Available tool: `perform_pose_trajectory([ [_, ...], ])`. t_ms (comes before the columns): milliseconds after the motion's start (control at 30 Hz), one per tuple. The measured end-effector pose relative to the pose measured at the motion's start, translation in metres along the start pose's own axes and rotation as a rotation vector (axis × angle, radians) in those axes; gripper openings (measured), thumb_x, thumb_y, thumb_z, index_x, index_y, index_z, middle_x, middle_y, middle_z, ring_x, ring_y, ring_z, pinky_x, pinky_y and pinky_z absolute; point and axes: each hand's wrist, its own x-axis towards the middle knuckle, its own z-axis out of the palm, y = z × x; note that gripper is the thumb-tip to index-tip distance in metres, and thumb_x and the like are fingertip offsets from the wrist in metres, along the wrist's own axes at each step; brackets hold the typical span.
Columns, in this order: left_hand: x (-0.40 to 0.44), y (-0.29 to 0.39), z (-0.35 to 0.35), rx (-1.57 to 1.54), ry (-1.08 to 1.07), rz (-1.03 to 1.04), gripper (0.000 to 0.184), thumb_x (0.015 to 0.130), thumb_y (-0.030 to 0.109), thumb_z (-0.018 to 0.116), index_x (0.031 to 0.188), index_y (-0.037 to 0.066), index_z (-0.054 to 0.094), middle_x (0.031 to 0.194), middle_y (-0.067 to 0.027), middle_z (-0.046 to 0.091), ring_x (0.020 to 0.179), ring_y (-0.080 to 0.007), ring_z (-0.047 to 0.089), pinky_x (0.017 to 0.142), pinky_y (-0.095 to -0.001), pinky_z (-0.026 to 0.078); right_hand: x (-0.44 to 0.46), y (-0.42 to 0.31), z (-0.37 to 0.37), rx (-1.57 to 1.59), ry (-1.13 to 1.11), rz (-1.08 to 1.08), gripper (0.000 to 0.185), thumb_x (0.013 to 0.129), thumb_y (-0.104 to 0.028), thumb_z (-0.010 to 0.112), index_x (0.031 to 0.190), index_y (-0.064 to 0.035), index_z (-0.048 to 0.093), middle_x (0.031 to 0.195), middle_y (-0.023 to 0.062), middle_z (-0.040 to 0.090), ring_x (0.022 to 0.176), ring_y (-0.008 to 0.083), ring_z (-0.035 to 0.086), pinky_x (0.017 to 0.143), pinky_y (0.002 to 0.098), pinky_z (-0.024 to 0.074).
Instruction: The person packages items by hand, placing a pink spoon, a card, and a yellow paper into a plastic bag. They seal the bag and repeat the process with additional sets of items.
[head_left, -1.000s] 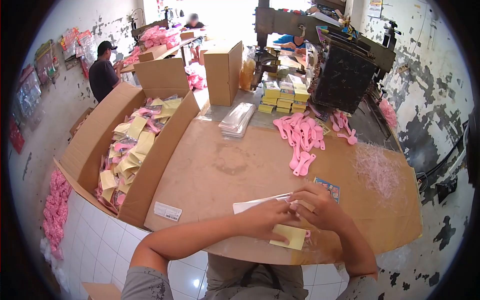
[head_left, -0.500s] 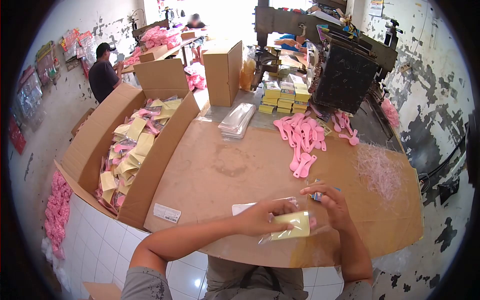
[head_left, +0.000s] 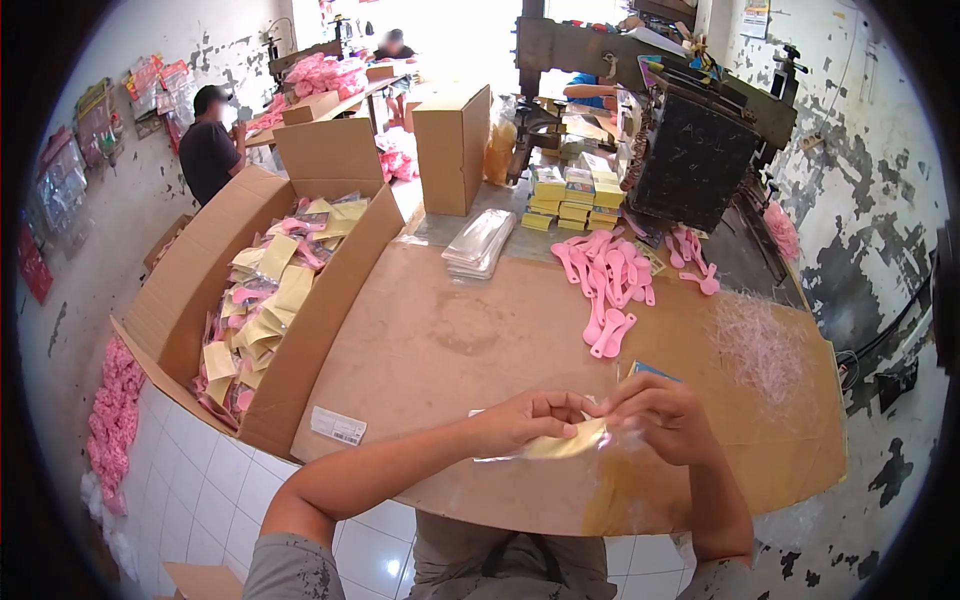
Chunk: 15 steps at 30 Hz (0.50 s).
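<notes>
My left hand (head_left: 530, 420) is closed on a clear plastic bag with a pale yellow card (head_left: 568, 443) in it, tilted above the table's near edge. At the bag's right end, the fingers of my right hand (head_left: 662, 418) pinch the clear plastic. The fingertips of both hands almost meet there. Under my left hand lies a flat white and clear sleeve (head_left: 490, 459), mostly covered. Just behind my right hand a small blue card (head_left: 655, 373) shows in part. Farther back, pink plastic measuring spoons (head_left: 610, 268) lie in a pile.
An open cardboard box (head_left: 310, 320) at left holds several packed bags (head_left: 275, 290). Clear sleeves (head_left: 478, 245) are stacked behind, beside stacks of yellow cards (head_left: 575, 195) and a dark machine (head_left: 690, 150). Plastic strips (head_left: 760, 340) lie at right. Other people work at the back.
My right hand has moved left and down from above the bag, and its fingers have closed on the bag's end. The card in my left hand has tilted to a flatter angle.
</notes>
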Motion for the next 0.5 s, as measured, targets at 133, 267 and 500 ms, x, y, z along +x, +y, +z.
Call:
perform_pose_trajectory([
  [133,-0.001,-0.001,0.014,0.227,0.021,0.203,0.053,0.102,0.022,0.063,0.15,0.004,0.049,0.147,-0.0115,0.056,0.139,-0.0207,0.05,0.116,-0.0377,0.039,0.016,-0.044,-0.009,-0.332,-0.061,-0.12,0.004,0.089,-0.004,0.074,0.094,-0.0025,0.074,0.099,0.0103,0.071,0.094,0.0219,0.068,0.08,0.0353,0.0541],
  [267,-0.01,0.005,0.016,0.501,0.003,0.326,0.057,0.101,0.025,0.067,0.151,0.004,0.049,0.15,-0.0123,0.054,0.143,-0.023,0.046,0.12,-0.0411,0.034,0.016,-0.051,0.0,-0.471,0.033,-0.089,0.007,0.088,-0.005,0.076,0.093,-0.0026,0.073,0.088,0.0085,0.069,0.078,0.0212,0.067,0.067,0.0337,0.0518],
  [500,-0.009,0.008,0.034,0.299,0.218,0.242,0.044,0.104,0.017,0.065,0.144,0.003,0.055,0.141,-0.0102,0.062,0.122,-0.0177,0.063,0.1,-0.0349,0.054,0.015,-0.031,0.016,-0.301,0.125,0.21,0.008,0.09,-0.006,0.076,0.095,-0.0003,0.072,0.078,0.0044,0.066,0.065,0.0102,0.058,0.058,0.0259,0.0462],
])
